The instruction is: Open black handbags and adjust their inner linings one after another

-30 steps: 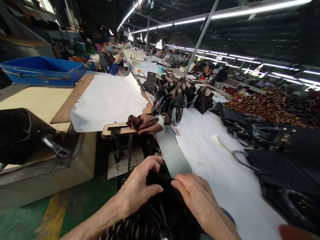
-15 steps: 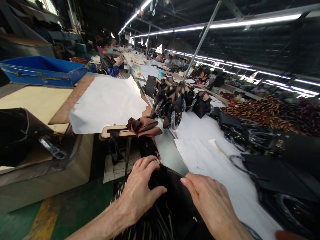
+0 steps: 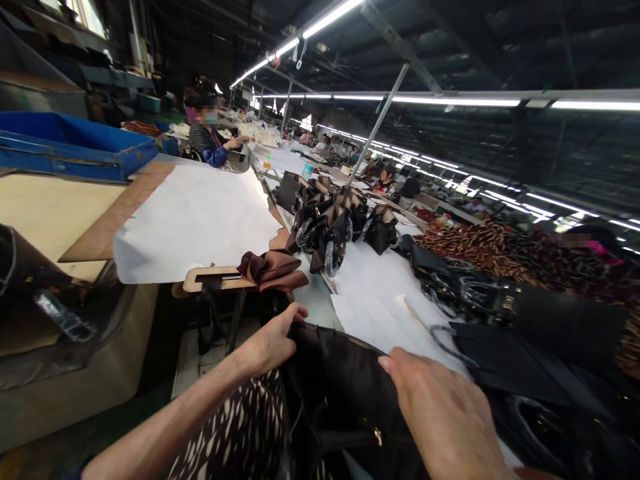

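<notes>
In the head view, my left hand [image 3: 274, 341] pinches the upper left corner of a dark handbag [image 3: 345, 377]. My right hand [image 3: 443, 407] is closed over the top edge of the same bag at the right. The edge stretches between the two hands, and the dark inner fabric below hangs in folds. A small gold zip pull [image 3: 379, 437] shows on that fabric. The bag's lower part runs out of view. Just beyond my left hand, folded brown fabric [image 3: 274, 270] lies on a pale wooden slotted piece [image 3: 210, 279].
Several dark handbags [image 3: 327, 220] stand on the long table ahead, with white sheets [image 3: 370, 327] around them. Black bags [image 3: 515, 363] with wrapped handles lie at the right. A blue bin [image 3: 75, 150] stands at the left. A co-worker [image 3: 210, 133] sits beyond the large white sheet [image 3: 195, 220].
My left hand has gone from spread over the bag's opening to pinching its corner. The opening is pulled wider, showing more lining and the zip pull. The view has turned slightly right.
</notes>
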